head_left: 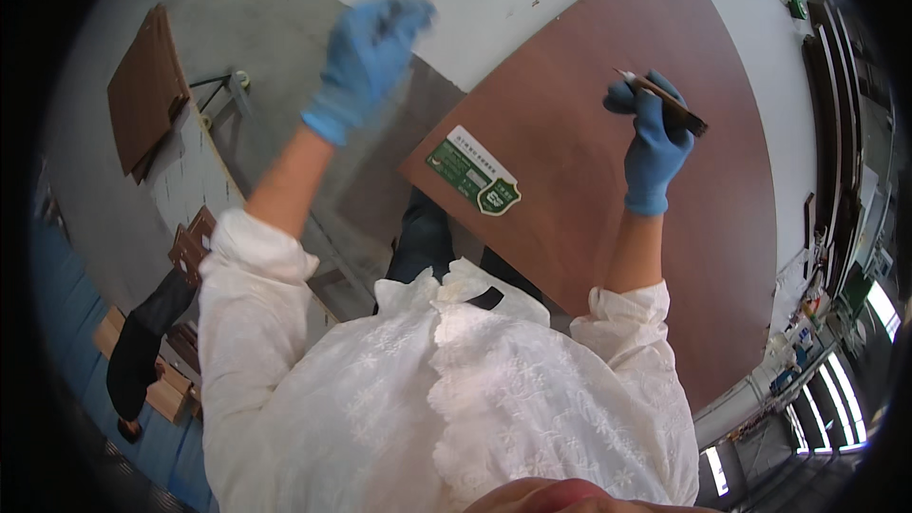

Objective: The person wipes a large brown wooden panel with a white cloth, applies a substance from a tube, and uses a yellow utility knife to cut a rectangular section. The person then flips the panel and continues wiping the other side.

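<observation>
A large reddish-brown panel (608, 180) lies on a white-topped table, its corner pointing toward my body. My right hand (655, 133), in a blue glove, is over the panel. Its fingers are closed round a slim pointed tool (686, 118) with a pale tip and a dark brown, flat back end. A green and white label (472, 171) lies on the panel near its left corner. My left hand (366, 62), also gloved in blue, is raised left of the panel, apart from it. Motion blurs its fingers, and a dark patch shows among them.
On the left, brown panels (147, 95) are stacked on a pale stand (195, 180). A person in dark clothes (138, 361) is at the lower left. A small green tool (796, 7) lies at the far right of the white tabletop (741, 0). Long dark strips (825, 123) line the right side.
</observation>
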`<control>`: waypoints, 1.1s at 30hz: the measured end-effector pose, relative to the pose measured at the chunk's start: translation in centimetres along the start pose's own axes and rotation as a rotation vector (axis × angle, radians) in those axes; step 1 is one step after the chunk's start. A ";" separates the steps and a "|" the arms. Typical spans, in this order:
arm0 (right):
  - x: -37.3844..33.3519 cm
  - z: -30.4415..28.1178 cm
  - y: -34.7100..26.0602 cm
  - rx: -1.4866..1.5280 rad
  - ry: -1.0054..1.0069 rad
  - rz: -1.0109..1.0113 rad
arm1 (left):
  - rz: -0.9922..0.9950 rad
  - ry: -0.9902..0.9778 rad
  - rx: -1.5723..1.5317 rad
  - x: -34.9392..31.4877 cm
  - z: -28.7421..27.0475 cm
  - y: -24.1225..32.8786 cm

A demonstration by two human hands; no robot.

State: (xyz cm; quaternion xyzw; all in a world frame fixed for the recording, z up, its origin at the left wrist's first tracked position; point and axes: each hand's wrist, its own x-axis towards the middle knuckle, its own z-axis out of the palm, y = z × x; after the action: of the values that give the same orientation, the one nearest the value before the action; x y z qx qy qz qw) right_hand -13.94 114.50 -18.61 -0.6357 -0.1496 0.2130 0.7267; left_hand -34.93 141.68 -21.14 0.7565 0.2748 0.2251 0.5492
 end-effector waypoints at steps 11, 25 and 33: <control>6.7 3.4 8.3 -0.179 -0.126 -0.059 | 0.396 0.376 0.865 15.0 -2.4 -11.5; 7.1 3.3 8.5 -0.488 -0.138 -0.257 | 0.313 0.326 0.790 15.1 -1.6 -9.4; 7.0 3.2 8.7 -0.504 -0.124 -0.260 | 0.308 0.308 0.763 15.1 -1.9 -9.7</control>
State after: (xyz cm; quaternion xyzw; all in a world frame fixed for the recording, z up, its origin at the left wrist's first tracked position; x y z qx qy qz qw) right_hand -10.52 121.66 -27.06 -0.7574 -0.3221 0.1129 0.5566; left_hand -26.46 155.44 -29.24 0.8949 0.3008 0.2969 0.1430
